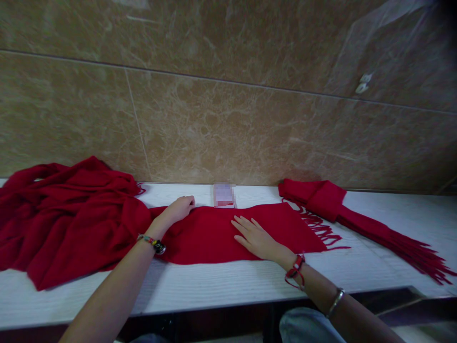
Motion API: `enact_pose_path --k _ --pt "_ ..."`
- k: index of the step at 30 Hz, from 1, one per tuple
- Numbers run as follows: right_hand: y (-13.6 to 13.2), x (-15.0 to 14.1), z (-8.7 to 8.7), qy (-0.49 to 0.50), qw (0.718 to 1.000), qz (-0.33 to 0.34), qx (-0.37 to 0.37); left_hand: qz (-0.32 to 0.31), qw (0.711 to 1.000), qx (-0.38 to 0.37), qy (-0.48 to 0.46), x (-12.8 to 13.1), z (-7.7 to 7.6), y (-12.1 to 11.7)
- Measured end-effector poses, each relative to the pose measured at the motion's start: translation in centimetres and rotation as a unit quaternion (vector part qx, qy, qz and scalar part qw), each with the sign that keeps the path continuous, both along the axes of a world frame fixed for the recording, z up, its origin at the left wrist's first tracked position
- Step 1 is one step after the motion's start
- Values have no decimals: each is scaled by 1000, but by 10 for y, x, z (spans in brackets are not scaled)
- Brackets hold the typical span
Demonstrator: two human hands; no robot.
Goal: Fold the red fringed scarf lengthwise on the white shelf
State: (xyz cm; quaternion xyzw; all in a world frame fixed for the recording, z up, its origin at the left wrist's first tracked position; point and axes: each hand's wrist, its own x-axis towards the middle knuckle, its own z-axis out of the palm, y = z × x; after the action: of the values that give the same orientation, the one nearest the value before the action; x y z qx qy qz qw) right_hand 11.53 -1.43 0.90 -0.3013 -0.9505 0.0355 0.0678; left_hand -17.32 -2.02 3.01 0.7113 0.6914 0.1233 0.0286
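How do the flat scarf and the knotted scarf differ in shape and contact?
The flat scarf lies spread wide, the right hand resting on it; the knotted scarf is bunched narrow, with no hand on it. The flat scarf's fringe fans loosely, the knotted scarf's trails in a bundle. Both are red.

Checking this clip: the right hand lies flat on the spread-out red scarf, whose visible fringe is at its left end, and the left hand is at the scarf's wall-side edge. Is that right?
Not quite: the head view shows the fringe at the right end of the spread-out red scarf. The right hand does lie flat on it, with the left hand at its wall-side edge.
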Motion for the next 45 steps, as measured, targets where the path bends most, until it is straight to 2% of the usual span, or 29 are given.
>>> enact_pose_path --k 4,12,17,23,30,33,37,41,43,45 --pt "0 0 1 3 1000 3 -3 27 999 29 -7 -4 1 0" --pt "-1 -1 2 -13 1000 -1 6 -48 998 -11 -37 2 -1 0" --pt "-1 -1 1 -13 1000 0 7 -9 999 27 -24 2 1 1" --pt "0 0 0 11 1000 -2 3 28 999 28 -25 1 -8 0" --pt "0 0 -3 9 1000 -3 -10 -51 997 25 -60 29 -11 9" --pt "4 2 0 14 999 9 -31 -54 995 27 -74 34 -7 10" --pt "21 3 24 24 997 14 -69 -51 994 27 -94 36 -8 10" --pt "55 -7 48 31 997 -70 -6 -47 994 24 -100 39 -12 10" --pt "71 -16 47 14 996 -85 -5 -40 994 27 -101 41 -12 11" --pt "81 -25 37 2 996 -89 -14 -33 994 29 -104 42 -12 11"
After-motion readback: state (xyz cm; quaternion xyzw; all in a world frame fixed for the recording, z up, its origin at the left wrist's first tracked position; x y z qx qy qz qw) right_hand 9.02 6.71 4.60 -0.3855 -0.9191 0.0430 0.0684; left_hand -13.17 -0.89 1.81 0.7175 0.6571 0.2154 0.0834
